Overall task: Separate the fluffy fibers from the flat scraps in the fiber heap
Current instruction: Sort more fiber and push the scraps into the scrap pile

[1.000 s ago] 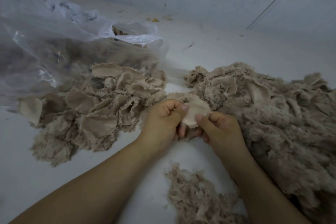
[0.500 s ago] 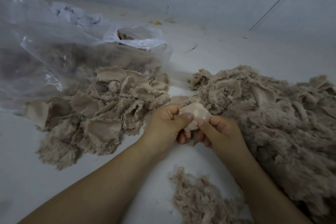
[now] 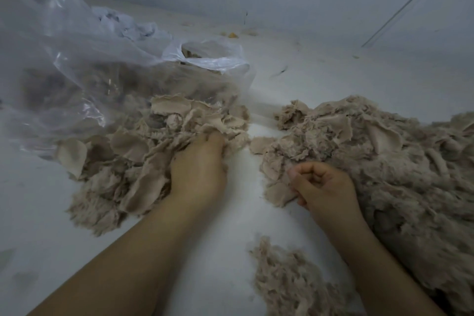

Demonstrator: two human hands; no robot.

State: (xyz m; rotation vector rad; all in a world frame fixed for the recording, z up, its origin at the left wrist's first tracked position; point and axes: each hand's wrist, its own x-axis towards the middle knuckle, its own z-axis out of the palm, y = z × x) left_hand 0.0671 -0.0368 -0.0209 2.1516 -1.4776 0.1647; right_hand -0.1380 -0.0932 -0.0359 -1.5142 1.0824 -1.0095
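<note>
The fiber heap (image 3: pixel 384 174) lies at your three o'clock, a broad mound of fluff and flat scraps mixed together, running off the right edge of the view. A second ago both your hands were joined at the centre, pinching one pale flat scrap between them; now they have parted. Your left hand (image 3: pixel 197 172) has gone out to ten o'clock and lies on the near edge of the scrap pile (image 3: pixel 133 161), its fingertips buried in the pale pieces, so you cannot tell from here whether they are spread or holding anything; the scrap you were working is no longer to be seen as a separate piece and has most likely been dropped there. Your right hand (image 3: pixel 323 187) has come back to the left edge of the heap, fingers curled, thumb and forefinger closed on a flat scrap (image 3: pixel 279 194) at its margin. That reads as one cycle finished and the next one starting. The small tuft pile (image 3: pixel 289 282) of loose fluff sits at six o'clock, between your forearms, apart from both larger mounds. The clear plastic bag (image 3: pixel 77 72) slumps behind the scrap pile at eleven o'clock. Judging by the size of the heap, most of the sorting remains ahead of you.
</note>
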